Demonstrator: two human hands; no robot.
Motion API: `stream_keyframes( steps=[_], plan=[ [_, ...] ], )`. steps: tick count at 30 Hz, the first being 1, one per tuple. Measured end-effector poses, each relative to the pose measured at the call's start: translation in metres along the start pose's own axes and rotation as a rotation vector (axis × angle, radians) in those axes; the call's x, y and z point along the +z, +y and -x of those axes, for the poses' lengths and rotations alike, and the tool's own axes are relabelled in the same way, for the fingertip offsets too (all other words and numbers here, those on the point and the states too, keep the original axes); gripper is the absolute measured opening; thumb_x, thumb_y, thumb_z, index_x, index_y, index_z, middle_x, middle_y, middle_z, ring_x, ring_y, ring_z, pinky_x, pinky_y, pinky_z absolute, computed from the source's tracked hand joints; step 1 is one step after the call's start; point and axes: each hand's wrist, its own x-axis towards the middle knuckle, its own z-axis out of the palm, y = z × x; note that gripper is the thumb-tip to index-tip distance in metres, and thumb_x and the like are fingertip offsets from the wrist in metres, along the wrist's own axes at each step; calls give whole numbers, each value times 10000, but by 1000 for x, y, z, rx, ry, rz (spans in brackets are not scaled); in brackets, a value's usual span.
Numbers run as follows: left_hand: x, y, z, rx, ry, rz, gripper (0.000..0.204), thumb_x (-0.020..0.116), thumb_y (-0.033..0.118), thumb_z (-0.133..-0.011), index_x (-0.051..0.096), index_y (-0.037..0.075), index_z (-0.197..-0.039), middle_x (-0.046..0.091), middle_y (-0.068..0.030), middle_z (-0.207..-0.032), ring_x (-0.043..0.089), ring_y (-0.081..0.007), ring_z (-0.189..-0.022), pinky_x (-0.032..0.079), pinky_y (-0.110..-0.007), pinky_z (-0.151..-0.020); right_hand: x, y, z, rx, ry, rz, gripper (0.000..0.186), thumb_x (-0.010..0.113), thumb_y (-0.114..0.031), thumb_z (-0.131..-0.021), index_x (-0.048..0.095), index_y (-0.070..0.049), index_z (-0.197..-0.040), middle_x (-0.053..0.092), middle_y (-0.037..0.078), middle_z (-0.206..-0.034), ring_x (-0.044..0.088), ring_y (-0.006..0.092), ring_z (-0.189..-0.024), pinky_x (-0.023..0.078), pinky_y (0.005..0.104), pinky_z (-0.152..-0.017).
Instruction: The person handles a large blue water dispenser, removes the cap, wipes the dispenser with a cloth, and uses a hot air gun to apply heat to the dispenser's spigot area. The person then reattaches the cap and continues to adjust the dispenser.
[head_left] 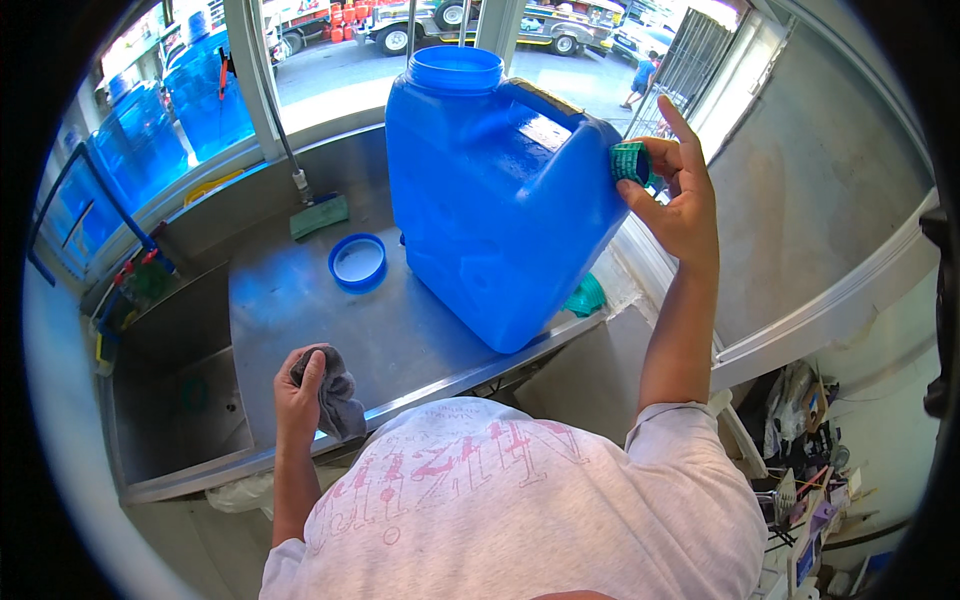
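Observation:
A big blue plastic water jug point(480, 210) stands on the metal counter, its round mouth uncapped and a moulded handle on top. At its upper right corner my right hand point(682, 190) pinches a small green ribbed cap point(630, 164) between thumb and fingers, one finger pointing up. Whether the cap touches the jug I cannot tell. Down at the counter's front edge, my left hand point(300, 392) is closed around a crumpled grey cloth point(340, 395). A round blue lid point(357, 262) lies on the counter left of the jug.
To the left is a metal sink basin point(180, 390). A squeegee-like tool with a green pad point(319, 216) leans at the back. Something green point(586, 296) lies behind the jug's right base. Windows face a street with vehicles and a person point(641, 78). Clutter point(810, 470) fills the lower right.

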Motion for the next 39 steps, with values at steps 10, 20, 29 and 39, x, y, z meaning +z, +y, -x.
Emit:
stream_keyframes(
  steps=[10, 20, 29, 39],
  plan=[
    [0, 3, -4, -11, -14, 0, 226, 657, 237, -987, 696, 22, -1044, 669, -1, -871, 602, -67, -743, 515, -236, -663, -10, -16, -14, -80, -149, 315, 367, 757, -225, -766, 705, -177, -1126, 703, 86, -1109, 690, 244, -1007, 568, 377, -890],
    [-3, 1, -5, -8, -31, 10, 230, 657, 237, -987, 688, 16, -1041, 665, 1, -867, 599, -66, -733, 511, -232, -656, -15, -24, -24, -148, -259, 455, 517, 782, -212, -720, 665, -216, -1223, 659, 82, -1204, 645, 276, -1113, 562, 409, -911],
    [-15, -3, -1, -24, -10, -9, 237, 658, 248, -987, 693, 20, -1038, 664, 7, -868, 584, -60, -751, 500, -232, -675, -18, -31, -25, -96, -270, 380, 356, 763, -212, -732, 715, -166, -1081, 696, 66, -1095, 672, 239, -1009, 564, 387, -898],
    [-18, -2, 0, -52, -19, 0, 241, 667, 254, -981, 697, 21, -1037, 671, 5, -871, 593, -65, -750, 503, -231, -675, -17, -30, -28, -1, -314, 420, 309, 749, -199, -752, 718, -162, -1057, 716, 66, -1058, 698, 236, -962, 589, 367, -841]
  ],
)
